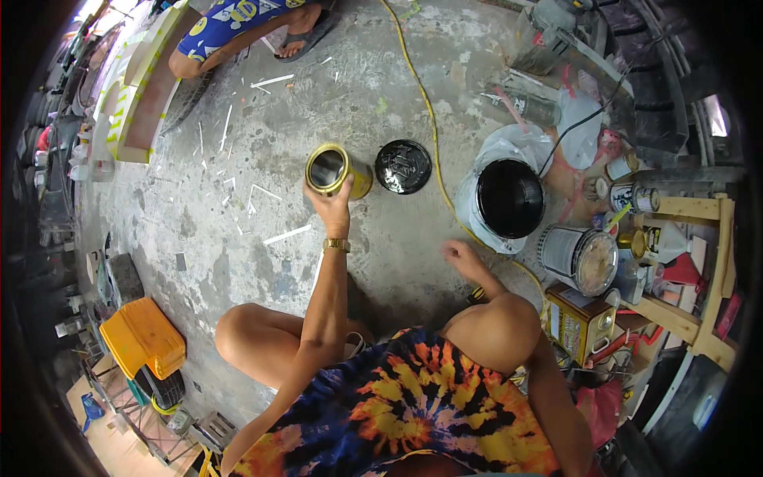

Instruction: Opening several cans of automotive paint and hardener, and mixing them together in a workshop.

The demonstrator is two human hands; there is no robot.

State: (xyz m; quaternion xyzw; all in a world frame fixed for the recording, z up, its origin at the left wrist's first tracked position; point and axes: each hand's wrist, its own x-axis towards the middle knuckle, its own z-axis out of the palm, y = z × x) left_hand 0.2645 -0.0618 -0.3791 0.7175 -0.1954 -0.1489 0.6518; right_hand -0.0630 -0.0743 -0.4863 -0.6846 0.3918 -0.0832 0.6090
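My left hand (331,208), a gold watch on its wrist, is closed round the near side of a gold metal can (362,181). The can is open at the top and tilted toward me, with a dark inside. Just right of it, a round, glossy black disc (403,167), which looks like a paint-coated lid, lies on the concrete floor. My right hand (462,259) hovers beside my right knee, apart from everything; its fingers are blurred. The nearest thing to it is a bucket (531,199) with a glossy black inside, standing on clear plastic sheeting (467,208).
A yellow hose (430,103) runs along the floor between disc and bucket. At right stand a white pail (561,253), a rectangular tin (574,319) and a wooden frame (675,319). An orange plastic case (145,338) lies left. Another person's leg (238,48) is at top left.
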